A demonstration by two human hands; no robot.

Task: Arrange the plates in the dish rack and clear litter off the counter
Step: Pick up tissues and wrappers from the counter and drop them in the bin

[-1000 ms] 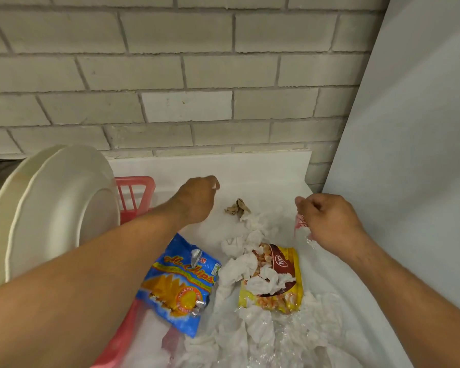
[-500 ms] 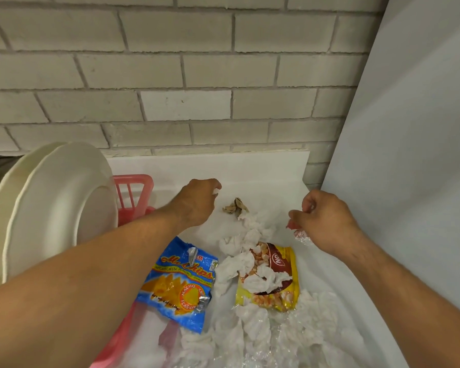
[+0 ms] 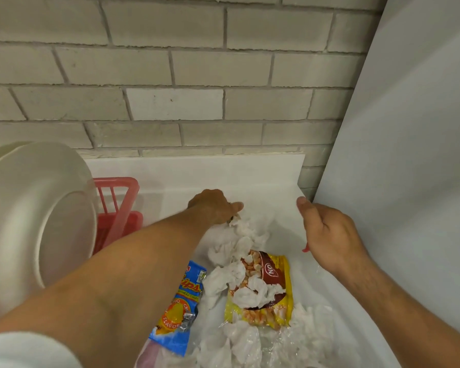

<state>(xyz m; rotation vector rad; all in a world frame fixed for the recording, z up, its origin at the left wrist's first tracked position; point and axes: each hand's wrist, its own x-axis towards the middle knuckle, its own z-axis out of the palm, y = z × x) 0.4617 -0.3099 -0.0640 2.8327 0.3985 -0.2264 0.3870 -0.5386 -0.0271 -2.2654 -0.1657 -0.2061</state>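
Observation:
Two white plates [image 3: 37, 221] stand upright in the pink dish rack [image 3: 117, 205] at the left. Litter covers the white counter [image 3: 197, 176]: crumpled white tissues [image 3: 231, 248], a blue chips packet [image 3: 181, 309], a yellow snack packet [image 3: 268, 290] and clear plastic film [image 3: 290, 346]. My left hand [image 3: 213, 208] reaches over the far end of the tissue pile, its fingers curled down round a small brown scrap [image 3: 232, 220] that is mostly hidden. My right hand [image 3: 329, 235] is curled round a small red wrapper [image 3: 306, 249], of which only a sliver shows.
A brick wall rises behind the counter's low white backsplash. A tall grey panel [image 3: 409, 155] closes off the right side, close to my right hand. My left forearm crosses over the dish rack's near corner and part of the blue packet.
My left hand moved right and closed over the brown scrap at the top of the tissues. My right hand turned and drew the red wrapper into its palm.

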